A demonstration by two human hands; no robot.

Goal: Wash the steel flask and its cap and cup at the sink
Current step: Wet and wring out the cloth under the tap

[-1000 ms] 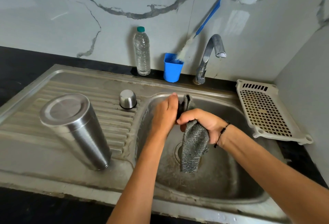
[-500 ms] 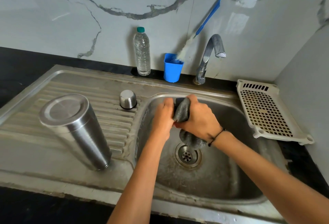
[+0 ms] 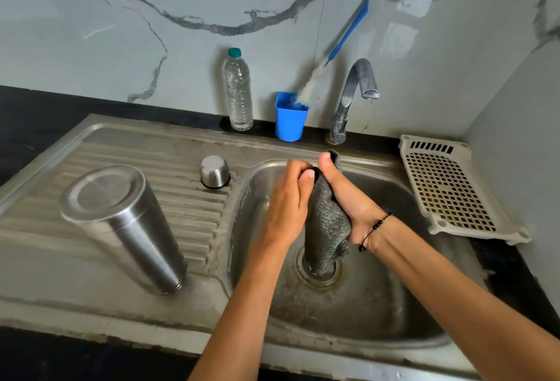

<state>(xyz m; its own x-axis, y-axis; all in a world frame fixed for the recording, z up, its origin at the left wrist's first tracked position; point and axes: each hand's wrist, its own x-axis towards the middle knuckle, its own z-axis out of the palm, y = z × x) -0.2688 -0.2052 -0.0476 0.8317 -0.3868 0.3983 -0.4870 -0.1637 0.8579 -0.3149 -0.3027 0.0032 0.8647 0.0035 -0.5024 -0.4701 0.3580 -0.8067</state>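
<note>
The steel flask (image 3: pixel 127 226) stands upside down on the ribbed drainboard (image 3: pixel 194 217) at the left. Behind it, a small steel cup (image 3: pixel 214 172) sits inverted on the same board. Over the sink basin (image 3: pixel 394 305), my left hand (image 3: pixel 288 198) and my right hand (image 3: pixel 345 195) both grip a grey cloth (image 3: pixel 327 229). The cloth's upper part is squeezed between my hands and its lower end hangs down over the drain (image 3: pixel 321 271). The flask's cap is not visible to me.
A tap (image 3: pixel 353 95) stands behind the basin, no water running. A blue holder (image 3: pixel 290 117) with a long blue-handled brush (image 3: pixel 339 47) and a clear water bottle (image 3: pixel 238 89) stand at the wall. A white perforated tray (image 3: pixel 451 192) lies on the right counter.
My hands have gone from bunching the cloth into a ball to holding it lengthwise, so it hangs down again over the drain. Flask and cup have not moved.
</note>
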